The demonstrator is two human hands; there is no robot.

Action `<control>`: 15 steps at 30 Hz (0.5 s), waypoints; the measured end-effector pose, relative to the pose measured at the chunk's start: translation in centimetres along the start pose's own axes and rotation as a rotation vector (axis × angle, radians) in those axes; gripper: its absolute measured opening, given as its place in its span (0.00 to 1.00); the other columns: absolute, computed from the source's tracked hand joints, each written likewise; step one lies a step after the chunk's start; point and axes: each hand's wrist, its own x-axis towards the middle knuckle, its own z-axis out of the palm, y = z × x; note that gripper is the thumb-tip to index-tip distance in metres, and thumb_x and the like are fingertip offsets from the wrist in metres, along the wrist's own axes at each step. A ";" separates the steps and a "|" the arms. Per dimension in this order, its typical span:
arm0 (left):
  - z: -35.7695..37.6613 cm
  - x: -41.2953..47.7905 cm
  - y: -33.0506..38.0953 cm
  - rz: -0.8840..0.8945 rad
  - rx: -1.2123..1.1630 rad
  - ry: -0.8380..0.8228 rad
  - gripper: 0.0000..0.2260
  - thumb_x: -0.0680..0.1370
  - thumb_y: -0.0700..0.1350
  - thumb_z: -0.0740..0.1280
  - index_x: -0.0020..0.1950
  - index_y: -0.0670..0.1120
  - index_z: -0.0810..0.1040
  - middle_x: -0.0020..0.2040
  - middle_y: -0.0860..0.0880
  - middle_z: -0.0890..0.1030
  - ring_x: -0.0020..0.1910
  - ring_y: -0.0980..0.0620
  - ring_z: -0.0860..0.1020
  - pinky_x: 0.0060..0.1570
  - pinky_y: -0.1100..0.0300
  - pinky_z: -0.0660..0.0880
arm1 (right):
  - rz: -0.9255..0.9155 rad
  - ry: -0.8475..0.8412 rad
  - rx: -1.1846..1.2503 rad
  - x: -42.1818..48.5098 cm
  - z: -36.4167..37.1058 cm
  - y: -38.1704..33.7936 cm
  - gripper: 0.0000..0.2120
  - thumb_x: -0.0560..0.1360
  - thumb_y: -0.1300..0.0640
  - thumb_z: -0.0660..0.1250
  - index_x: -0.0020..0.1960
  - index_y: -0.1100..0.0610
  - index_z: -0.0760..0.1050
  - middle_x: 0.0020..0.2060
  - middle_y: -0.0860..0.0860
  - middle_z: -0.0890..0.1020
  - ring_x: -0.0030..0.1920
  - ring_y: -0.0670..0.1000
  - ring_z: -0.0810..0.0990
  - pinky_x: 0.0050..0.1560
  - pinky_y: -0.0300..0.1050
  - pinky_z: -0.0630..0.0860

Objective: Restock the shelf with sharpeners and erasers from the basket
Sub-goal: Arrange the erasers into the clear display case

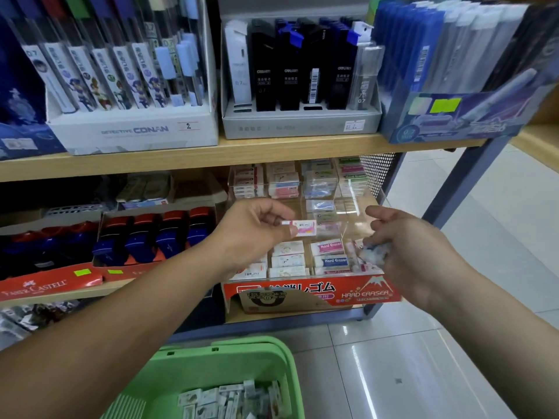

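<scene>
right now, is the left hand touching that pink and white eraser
Touching. In the head view the left hand pinches the eraser by its left end, thumb and fingertips closed on it.

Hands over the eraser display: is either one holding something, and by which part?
The left hand pinches a pink-and-white eraser by its left end. The right hand grips a blurred clump of small items in curled fingers.

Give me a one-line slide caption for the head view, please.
Left hand pinches a pink-labelled eraser over the eraser display; right hand grips small packets; green basket below.
</scene>
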 end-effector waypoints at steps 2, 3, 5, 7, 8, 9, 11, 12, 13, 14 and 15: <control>0.8 0.2 0.6 0.018 0.003 0.000 0.08 0.76 0.39 0.76 0.54 0.47 0.84 0.49 0.42 0.84 0.38 0.52 0.82 0.37 0.65 0.80 | -0.107 0.081 -0.077 0.1 -1.1 -0.1 0.23 0.78 0.71 0.67 0.66 0.48 0.77 0.55 0.53 0.83 0.40 0.59 0.89 0.38 0.54 0.85; 1.3 0.3 0.9 0.033 0.016 -0.001 0.08 0.77 0.38 0.75 0.54 0.46 0.84 0.49 0.42 0.83 0.38 0.52 0.83 0.37 0.65 0.80 | -0.166 0.127 -0.107 0.0 -1.6 -0.1 0.23 0.78 0.70 0.69 0.66 0.48 0.78 0.55 0.50 0.83 0.39 0.57 0.88 0.35 0.52 0.84; 2.3 0.6 1.6 0.046 0.046 -0.001 0.08 0.78 0.36 0.73 0.55 0.46 0.84 0.47 0.43 0.83 0.38 0.49 0.85 0.38 0.63 0.82 | -0.257 0.226 -0.125 0.1 -2.5 0.0 0.22 0.78 0.70 0.70 0.65 0.48 0.79 0.51 0.44 0.81 0.38 0.53 0.85 0.29 0.45 0.82; 3.5 1.1 1.9 0.049 0.079 -0.008 0.08 0.78 0.36 0.73 0.55 0.47 0.83 0.47 0.44 0.84 0.40 0.47 0.86 0.42 0.58 0.84 | -0.292 0.263 -0.081 0.4 -3.2 0.0 0.21 0.79 0.71 0.69 0.64 0.49 0.80 0.48 0.42 0.80 0.38 0.50 0.84 0.27 0.41 0.80; 4.1 1.5 2.0 0.057 0.100 -0.017 0.08 0.78 0.36 0.73 0.54 0.48 0.83 0.47 0.44 0.84 0.41 0.46 0.86 0.44 0.55 0.85 | -0.298 0.268 -0.058 0.5 -3.4 0.0 0.20 0.79 0.71 0.69 0.63 0.49 0.80 0.47 0.42 0.80 0.37 0.50 0.85 0.27 0.41 0.80; 4.7 1.9 2.1 0.069 0.124 -0.031 0.08 0.77 0.37 0.74 0.53 0.49 0.84 0.47 0.45 0.84 0.41 0.47 0.86 0.44 0.55 0.85 | -0.304 0.269 -0.037 0.7 -3.7 0.0 0.20 0.79 0.71 0.69 0.61 0.49 0.80 0.46 0.42 0.81 0.37 0.49 0.86 0.27 0.41 0.80; 6.3 2.7 2.3 0.101 0.168 -0.076 0.08 0.76 0.37 0.75 0.51 0.49 0.84 0.45 0.47 0.84 0.40 0.52 0.84 0.42 0.60 0.83 | -0.337 0.261 -0.014 0.7 -4.1 0.1 0.18 0.78 0.70 0.71 0.57 0.48 0.80 0.41 0.40 0.83 0.37 0.44 0.87 0.28 0.42 0.80; 7.1 3.1 2.6 0.125 0.203 -0.098 0.07 0.76 0.37 0.76 0.50 0.48 0.84 0.44 0.48 0.84 0.40 0.54 0.83 0.41 0.63 0.82 | -0.354 0.253 -0.024 0.8 -4.2 0.2 0.19 0.77 0.71 0.71 0.55 0.48 0.80 0.38 0.38 0.84 0.38 0.42 0.87 0.29 0.43 0.81; 7.9 3.4 2.8 0.156 0.254 -0.112 0.06 0.76 0.37 0.76 0.50 0.47 0.85 0.44 0.49 0.84 0.40 0.55 0.82 0.41 0.64 0.81 | -0.365 0.248 -0.036 0.8 -4.5 0.3 0.19 0.77 0.72 0.71 0.54 0.48 0.80 0.37 0.37 0.84 0.39 0.40 0.86 0.30 0.43 0.81; 8.7 3.8 3.0 0.189 0.318 -0.113 0.05 0.76 0.38 0.75 0.49 0.46 0.85 0.44 0.50 0.84 0.41 0.56 0.82 0.41 0.64 0.81 | -0.372 0.246 -0.036 0.9 -4.7 0.4 0.20 0.77 0.73 0.70 0.54 0.48 0.80 0.37 0.36 0.84 0.39 0.39 0.86 0.30 0.42 0.81; 9.4 4.2 3.2 0.221 0.388 -0.106 0.05 0.76 0.39 0.75 0.49 0.47 0.85 0.44 0.52 0.84 0.42 0.57 0.82 0.43 0.62 0.82 | -0.376 0.243 -0.027 0.8 -4.9 0.4 0.19 0.77 0.73 0.70 0.54 0.49 0.80 0.37 0.37 0.83 0.38 0.37 0.85 0.29 0.41 0.80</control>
